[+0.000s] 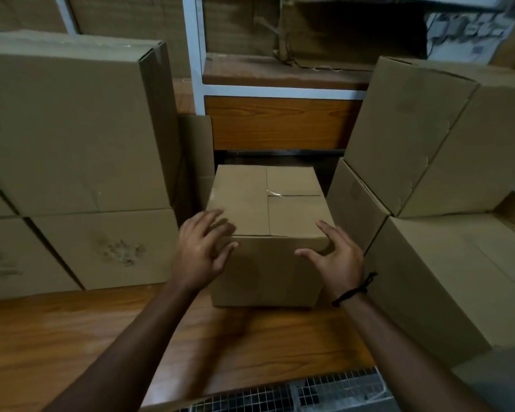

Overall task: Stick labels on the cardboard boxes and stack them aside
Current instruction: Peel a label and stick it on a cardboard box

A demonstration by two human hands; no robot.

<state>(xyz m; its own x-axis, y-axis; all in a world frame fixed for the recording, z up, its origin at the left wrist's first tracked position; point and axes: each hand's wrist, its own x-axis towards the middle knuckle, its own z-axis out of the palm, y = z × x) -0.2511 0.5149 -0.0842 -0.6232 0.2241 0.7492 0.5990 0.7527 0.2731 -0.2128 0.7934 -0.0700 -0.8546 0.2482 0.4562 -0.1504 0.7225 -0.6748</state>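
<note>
A small closed cardboard box (268,209) stands on the wooden table (72,328) in the middle of the view, its top flaps shut with a bit of clear tape. My left hand (201,251) hovers at the box's near left corner with fingers spread. My right hand (336,257) is at the near right corner, fingers spread, thumb across the front face. Neither hand grips anything. No label shows on the box.
Large cardboard boxes are stacked at the left (72,129) and at the right (446,138), close on both sides of the small box. Behind it stands a white-framed shelf (195,69) with wooden panels. A wire mesh grid (295,394) lies at the table's near edge.
</note>
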